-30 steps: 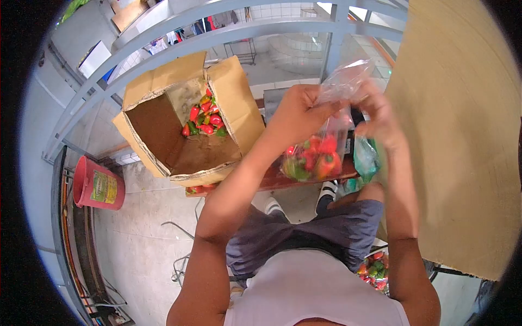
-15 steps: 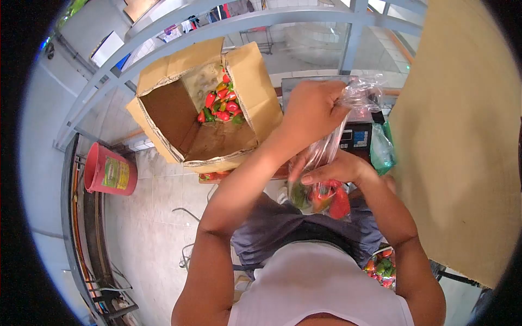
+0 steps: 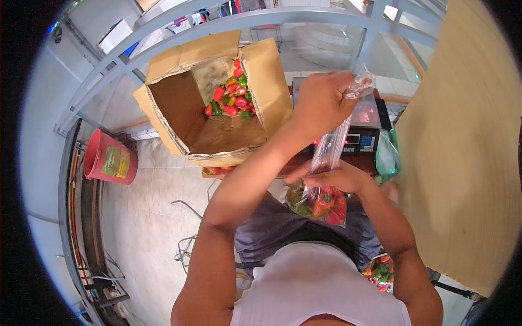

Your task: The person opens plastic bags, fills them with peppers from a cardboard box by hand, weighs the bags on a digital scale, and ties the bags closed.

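One clear pepper bag [image 3: 331, 146] meets the right fingers [image 3: 326, 179]. Left of these: one cardboard box [image 3: 266, 79], one red bucket [image 3: 109, 160]. To their right: one digital scale [image 3: 363, 142], one green bag [image 3: 387, 155].

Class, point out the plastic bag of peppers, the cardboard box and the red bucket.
Plastic bag of peppers [image 3: 321, 205], head view: its filled lower part.
Cardboard box [image 3: 268, 84], head view: its right-hand open flap.
Red bucket [image 3: 115, 163], head view: the label on its side.

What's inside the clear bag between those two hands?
Red and green peppers show through the lower part of the clear bag. Whatever sits behind the front peppers or the right hand is covered, and the left hand hides part of the bunched top.
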The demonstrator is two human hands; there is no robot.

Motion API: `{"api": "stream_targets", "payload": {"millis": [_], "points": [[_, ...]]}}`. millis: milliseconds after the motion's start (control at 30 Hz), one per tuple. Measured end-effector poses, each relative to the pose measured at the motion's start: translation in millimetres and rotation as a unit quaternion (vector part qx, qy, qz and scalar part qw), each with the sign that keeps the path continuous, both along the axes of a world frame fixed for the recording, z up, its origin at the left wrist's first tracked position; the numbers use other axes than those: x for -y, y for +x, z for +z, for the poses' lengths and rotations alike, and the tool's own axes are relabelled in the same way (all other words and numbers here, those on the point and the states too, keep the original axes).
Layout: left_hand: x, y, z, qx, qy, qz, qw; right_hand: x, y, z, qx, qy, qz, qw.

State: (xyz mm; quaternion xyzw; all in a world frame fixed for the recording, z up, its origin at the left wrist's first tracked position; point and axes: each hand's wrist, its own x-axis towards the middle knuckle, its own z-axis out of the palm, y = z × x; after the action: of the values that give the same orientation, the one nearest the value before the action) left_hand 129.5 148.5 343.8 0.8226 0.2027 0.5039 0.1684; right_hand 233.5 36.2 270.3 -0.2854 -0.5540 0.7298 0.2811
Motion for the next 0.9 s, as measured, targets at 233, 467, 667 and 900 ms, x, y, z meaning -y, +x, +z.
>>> {"api": "stream_targets", "payload": {"millis": [233, 467, 667, 900], "points": [[-22, -74, -25, 0.052, -0.14, 0.101, 0.984, 9, 36, 18, 0.014, 0.007, -0.034, 0.999], [44, -98, -7, 0.098, 0.149, 0.245, 0.953, 24, 14, -34, 0.123, 0.087, -0.022, 0.988], [82, -109, -76, -0.304, 0.184, -0.086, 0.931, 43, 2, -26, 0.149, 0.142, -0.1, 0.973], [106, -123, -55, -0.224, 0.094, -0.052, 0.969, 29, 55, 34, 0.288, 0.521, -0.137, 0.792]]}}
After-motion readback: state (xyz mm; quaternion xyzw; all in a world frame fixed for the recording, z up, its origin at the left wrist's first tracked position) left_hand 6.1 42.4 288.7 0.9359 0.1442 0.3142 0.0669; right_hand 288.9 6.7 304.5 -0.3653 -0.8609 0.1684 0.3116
